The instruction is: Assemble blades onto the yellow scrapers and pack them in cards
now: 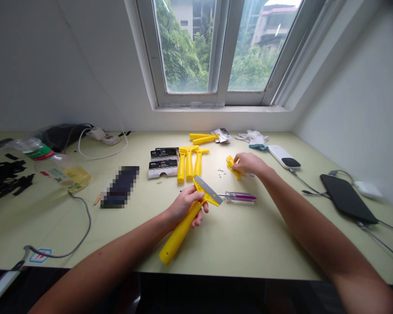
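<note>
In my left hand (188, 205) is a yellow scraper (180, 233), gripped near its head. A flat metal blade (208, 191) with holes lies along that head, and the handle slants down toward the table's front edge. My right hand (249, 163) reaches further back, its fingers closed on a small yellow plastic part (235, 168) in a little pile; the fingertips are partly hidden. Left of this pile lie several small metal nuts (221, 171). A screwdriver (239, 197) with a clear and purple handle lies between my hands, its shaft pointing toward the scraper head.
Several yellow scrapers (189, 165) lie beside black-and-white boxes (163, 168). Further back are two yellow handles (205, 138) and white gloves (253, 138). A power bank (284, 157) and a black phone (347, 198) with cables lie right. A tilted bottle (57, 165) and black strips (11, 176) are left.
</note>
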### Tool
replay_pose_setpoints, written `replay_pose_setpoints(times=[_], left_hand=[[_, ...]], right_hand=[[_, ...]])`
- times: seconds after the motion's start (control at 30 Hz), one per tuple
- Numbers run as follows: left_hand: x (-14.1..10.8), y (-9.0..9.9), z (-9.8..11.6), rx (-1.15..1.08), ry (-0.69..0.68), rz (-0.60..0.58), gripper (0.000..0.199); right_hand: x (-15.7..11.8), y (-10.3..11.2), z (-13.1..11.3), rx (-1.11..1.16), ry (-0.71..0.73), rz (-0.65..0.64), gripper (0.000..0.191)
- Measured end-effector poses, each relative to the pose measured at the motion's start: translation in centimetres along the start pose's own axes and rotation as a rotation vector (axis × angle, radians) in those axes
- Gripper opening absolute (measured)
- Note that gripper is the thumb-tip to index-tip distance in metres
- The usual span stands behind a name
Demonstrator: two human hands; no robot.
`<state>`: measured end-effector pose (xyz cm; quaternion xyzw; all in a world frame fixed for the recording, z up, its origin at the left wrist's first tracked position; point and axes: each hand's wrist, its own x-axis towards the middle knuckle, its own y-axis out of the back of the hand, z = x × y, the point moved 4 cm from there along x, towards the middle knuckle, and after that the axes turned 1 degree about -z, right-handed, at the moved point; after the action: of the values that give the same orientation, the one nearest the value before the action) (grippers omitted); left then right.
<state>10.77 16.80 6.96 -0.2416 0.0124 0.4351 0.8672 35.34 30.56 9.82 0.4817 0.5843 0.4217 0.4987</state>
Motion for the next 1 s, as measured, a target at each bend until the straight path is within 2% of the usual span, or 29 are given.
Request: replay_pose_setpoints(times=[0.3,0.5,0.63,0.73,0.8,0.93,1.0], left_hand=[[0.0,0.1,0.0,0.005,-0.009,0.013,0.026],[0.0,0.2,0.1,0.001,-0.015,0.009,0.027],[0.0,0.1,0.2,-0.004,-0.013,0.006,0.026],[0.0,0.1,0.2,-0.006,-0.018,0.005,0.027],[0.0,0.1,0.3,-0.009,-0.028,0.002,0.028],[0.0,0.2,0.3,-0.019,-0.033,-0.013,0.029],[0.0,0.2,0.2,-0.021,-0.027,-0.014,0.03]], right_hand=[[-0.1,0.8,0.4,0.095,0.045,-0.091,0.047],[-0.4,1.1,0.8,0.174,0.069,-0.177,0.032],[-0.3,2.0,1.2,0.149,0.046,-0.082,0.02],[-0.9,3.4,0.8,0.134,0.035,0.061,0.026],[-1.8,4.3,-0.1,0.206,0.113,0.094,0.028],[-4.7,5.9,-3.1,0.54,0.443,-0.002,0.034],[-6.1,6.7,-4.2,0.677,0.565,-0.012,0.035]])
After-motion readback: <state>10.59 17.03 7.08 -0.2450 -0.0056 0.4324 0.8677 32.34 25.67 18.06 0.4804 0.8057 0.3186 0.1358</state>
